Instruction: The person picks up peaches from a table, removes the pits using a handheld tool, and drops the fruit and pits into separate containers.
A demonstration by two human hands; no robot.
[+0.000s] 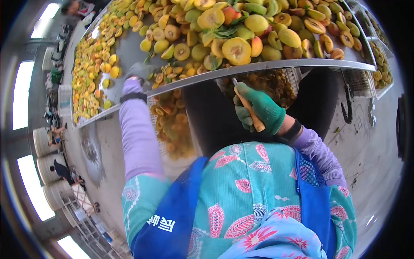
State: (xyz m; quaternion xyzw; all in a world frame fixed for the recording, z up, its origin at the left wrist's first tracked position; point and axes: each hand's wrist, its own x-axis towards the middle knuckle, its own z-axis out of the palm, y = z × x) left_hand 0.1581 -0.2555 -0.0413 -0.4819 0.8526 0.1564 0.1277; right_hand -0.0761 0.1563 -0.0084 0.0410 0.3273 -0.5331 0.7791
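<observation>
- my right hand (263, 110), in a green glove, is in front of my body, a little below the rim of the table (129, 47).
- its fingers are closed around the wooden handle of a small tool (255, 120); the metal tip of this tool points up toward the rim.
- my left hand (141, 72), in a grey glove, is at the near rim, beside the bare metal part. it is blurred, so i cannot tell how far its fingers are open, or if they hold something.
- the yellow and orange fruit (236, 51), many of them cut in halves, lies in a big heap on the table, in front of both hands.
- more halves lie along the left side of the table.
- below the rim, one container with fruit (170, 125) is under my left arm, and another basket (293, 80) is behind my right hand.
</observation>
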